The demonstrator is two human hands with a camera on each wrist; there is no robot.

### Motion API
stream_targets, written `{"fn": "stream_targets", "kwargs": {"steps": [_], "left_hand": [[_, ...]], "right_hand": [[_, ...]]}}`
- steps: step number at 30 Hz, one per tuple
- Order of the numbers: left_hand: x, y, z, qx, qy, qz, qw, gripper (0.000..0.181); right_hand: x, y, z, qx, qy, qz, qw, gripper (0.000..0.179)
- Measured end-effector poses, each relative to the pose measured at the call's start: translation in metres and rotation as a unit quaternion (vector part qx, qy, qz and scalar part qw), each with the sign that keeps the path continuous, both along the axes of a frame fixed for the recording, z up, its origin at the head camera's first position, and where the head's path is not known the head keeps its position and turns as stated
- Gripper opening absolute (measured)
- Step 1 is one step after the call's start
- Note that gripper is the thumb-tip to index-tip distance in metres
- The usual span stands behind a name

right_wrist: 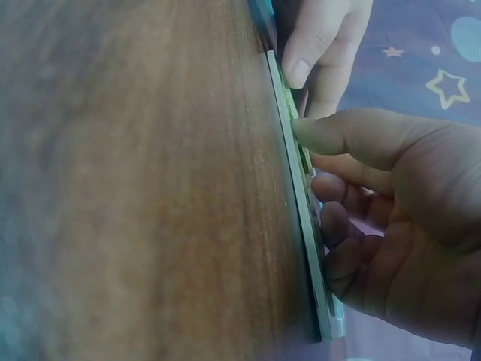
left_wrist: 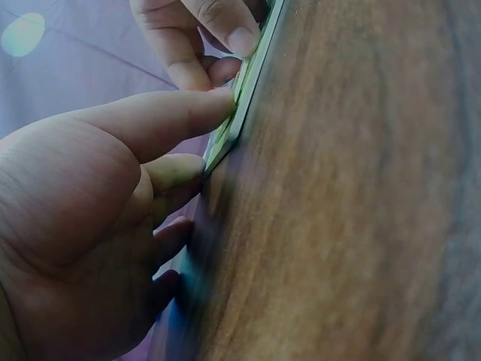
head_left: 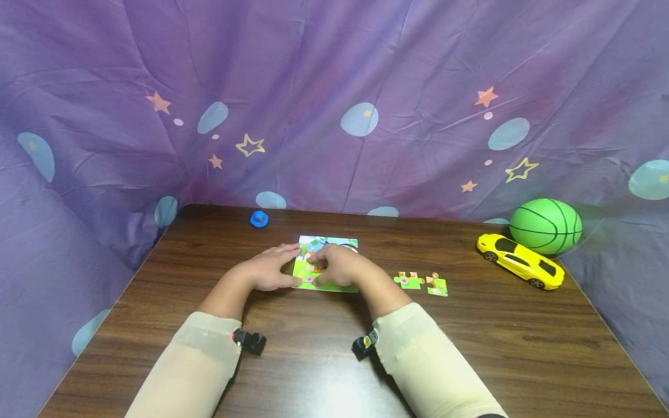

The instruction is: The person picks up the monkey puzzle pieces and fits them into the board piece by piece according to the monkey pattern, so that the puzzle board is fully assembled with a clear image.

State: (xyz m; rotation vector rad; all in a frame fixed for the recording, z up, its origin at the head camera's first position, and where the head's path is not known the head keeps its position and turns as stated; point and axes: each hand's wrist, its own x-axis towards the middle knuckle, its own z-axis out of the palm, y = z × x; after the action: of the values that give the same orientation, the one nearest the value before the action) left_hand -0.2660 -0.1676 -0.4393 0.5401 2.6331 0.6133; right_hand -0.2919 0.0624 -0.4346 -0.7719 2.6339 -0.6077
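A jigsaw puzzle board (head_left: 329, 287) with a bright green and blue picture lies flat on the table. My left hand (head_left: 272, 268) steadies its left side, thumb at the near corner and fairly straight fingers along the edge. Over the middle of the board, my right hand (head_left: 338, 266) bends thumb and index finger around a small puzzle piece, largely hidden by the fingers. In the right wrist view, the right thumb (right_wrist: 323, 135) touches the board's face near its edge, and the other fingers curl over it. Two loose puzzle pieces (head_left: 409, 281) (head_left: 438, 285) lie right of the board.
A yellow toy car (head_left: 520, 261) and a green ball (head_left: 546, 226) stand at the right of the wooden table (head_left: 313, 331). Toward the back left sits a small blue toy duck (head_left: 259, 219). A purple curtain (head_left: 324, 69) hangs behind and at both sides.
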Motion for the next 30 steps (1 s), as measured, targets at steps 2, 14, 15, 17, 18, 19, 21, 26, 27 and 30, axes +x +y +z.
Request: {"fn": "stream_targets", "kwargs": {"steps": [2,14,15,17,18,19,21,26,27,30], "left_hand": [[-0.0004,0.0003,-0.0002,0.001,-0.001,0.0,1.0,0.088],[-0.0005,0.0004,0.0002,0.001,-0.003,0.001,1.0,0.086],[-0.0003,0.0004,0.0002,0.001,-0.003,0.0,1.0,0.086],[-0.0001,0.0006,0.0,-0.001,-0.002,-0.002,1.0,0.085],[-0.0004,0.0009,-0.0001,0.0,0.0,-0.003,1.0,0.084],[-0.0007,0.0012,-0.0002,0.0,0.002,-0.004,1.0,0.084],[-0.0011,0.0015,-0.0004,-0.002,0.002,-0.005,1.0,0.083],[-0.0014,0.0013,-0.0006,-0.004,0.001,-0.005,1.0,0.084],[-0.0014,0.0012,-0.0007,-0.005,0.003,-0.006,1.0,0.084],[-0.0011,0.0008,-0.0009,-0.006,0.011,-0.01,0.9999,0.084]], "right_hand": [[-0.0004,0.0001,-0.0009,0.001,0.007,0.003,1.0,0.057],[0.0024,0.0001,0.0001,0.011,0.018,0.004,0.9998,0.056],[0.0024,0.0,0.0003,0.012,0.018,0.004,0.9998,0.056],[0.0023,0.0,0.0006,0.013,0.017,0.004,0.9998,0.054],[0.0022,0.0,0.0007,0.013,0.017,0.005,0.9998,0.053],[0.0021,0.0001,0.0007,0.014,0.017,0.006,0.9997,0.052],[0.0021,0.0003,0.0007,0.012,0.014,0.005,0.9998,0.051],[0.0012,0.0005,-0.0004,-0.001,0.0,-0.002,1.0,0.052],[0.0008,0.0003,-0.0009,-0.005,-0.003,-0.003,1.0,0.053],[-0.0008,-0.0003,-0.0026,-0.021,-0.011,-0.008,0.9997,0.052]]}}
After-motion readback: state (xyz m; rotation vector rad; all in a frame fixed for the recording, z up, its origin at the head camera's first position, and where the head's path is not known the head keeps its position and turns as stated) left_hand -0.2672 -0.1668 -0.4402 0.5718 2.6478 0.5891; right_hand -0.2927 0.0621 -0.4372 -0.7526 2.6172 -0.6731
